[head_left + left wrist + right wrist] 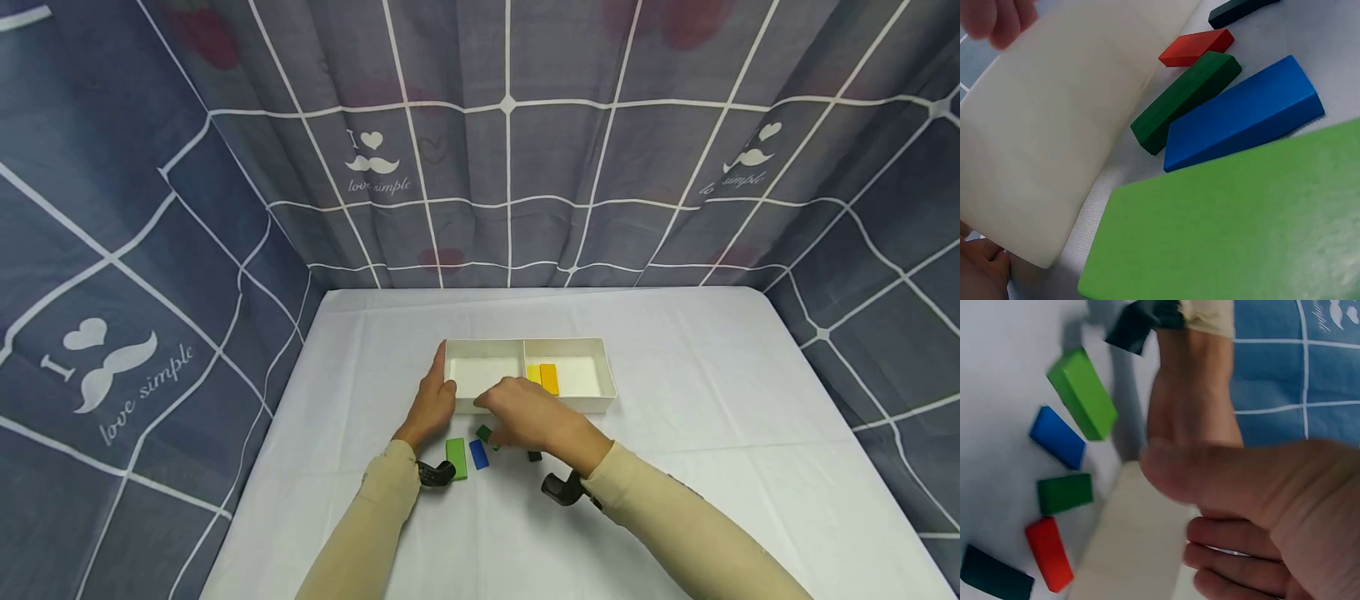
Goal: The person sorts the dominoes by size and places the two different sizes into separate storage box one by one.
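head view: toward the far edge of the worktop point(750, 467), the white box point(483, 362) is touched by the left hand point(431, 402), fingers straight; whether anything is held by the right hand point(531, 412) cannot be told.

white tablecloth point(735, 500) spread, lightly creased | back curtain point(547, 158) hung in folds, printed with white grid, hearts, moustaches, "love simple", blurred red patches | left curtain point(127, 300) printed with same slogan | right curtain point(900, 333) marked with white gridlines
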### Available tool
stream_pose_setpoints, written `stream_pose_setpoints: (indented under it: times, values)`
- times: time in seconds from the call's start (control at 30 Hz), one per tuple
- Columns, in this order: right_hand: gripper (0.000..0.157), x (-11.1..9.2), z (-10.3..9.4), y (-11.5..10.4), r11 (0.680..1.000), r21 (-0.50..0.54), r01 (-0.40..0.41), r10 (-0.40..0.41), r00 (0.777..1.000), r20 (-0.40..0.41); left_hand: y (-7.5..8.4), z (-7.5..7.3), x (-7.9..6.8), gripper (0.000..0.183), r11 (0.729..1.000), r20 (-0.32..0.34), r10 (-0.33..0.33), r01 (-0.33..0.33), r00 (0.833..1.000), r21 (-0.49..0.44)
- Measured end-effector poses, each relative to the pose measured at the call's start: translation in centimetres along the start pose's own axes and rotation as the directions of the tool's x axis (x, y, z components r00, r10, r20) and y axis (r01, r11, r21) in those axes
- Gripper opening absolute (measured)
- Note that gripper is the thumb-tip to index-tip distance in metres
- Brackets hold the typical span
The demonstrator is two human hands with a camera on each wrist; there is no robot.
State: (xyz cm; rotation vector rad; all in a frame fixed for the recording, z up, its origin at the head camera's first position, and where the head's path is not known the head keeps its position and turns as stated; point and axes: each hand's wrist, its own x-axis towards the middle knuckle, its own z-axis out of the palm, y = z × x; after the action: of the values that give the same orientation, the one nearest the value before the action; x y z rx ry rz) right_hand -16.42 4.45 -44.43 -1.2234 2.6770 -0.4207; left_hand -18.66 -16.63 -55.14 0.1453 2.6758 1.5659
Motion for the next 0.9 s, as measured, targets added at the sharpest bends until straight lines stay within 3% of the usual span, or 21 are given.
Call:
stream_pose_setpoints:
  times: [0.23, 0.43, 0.67, 0.9]
  values:
    - [0.028, 0.0, 1.7, -1.1, 0.995, -0.088, 0.039, -0.048, 0.994, -0.1, -0.7, 0.0, 0.3, 0.079, 0.999, 0.003, 0.028, -0.028, 1.0, -0.014]
    - [0.029, 0.0, 3.0, -2.2, 0.996, -0.063, 0.062, -0.067, 0.994, -0.084, -2.7, 0.2, 1.0, 0.078, 0.996, -0.013, 0.089, -0.089, 0.996, 0.019]
    - [0.025, 0.3, 5.6, -2.8, 0.994, -0.085, 0.067, -0.071, 0.996, -0.048, -0.3, -0.1, 0.4, 0.078, 0.999, 0.015, 0.026, -0.025, 1.0, -0.028]
    - [0.028, 0.6, 7.3, -2.8, 0.997, -0.063, 0.044, -0.047, 0.998, -0.04, -0.2, 0.1, 0.3, 0.08, 0.999, -0.021, 0.032, -0.032, 0.999, -0.004]
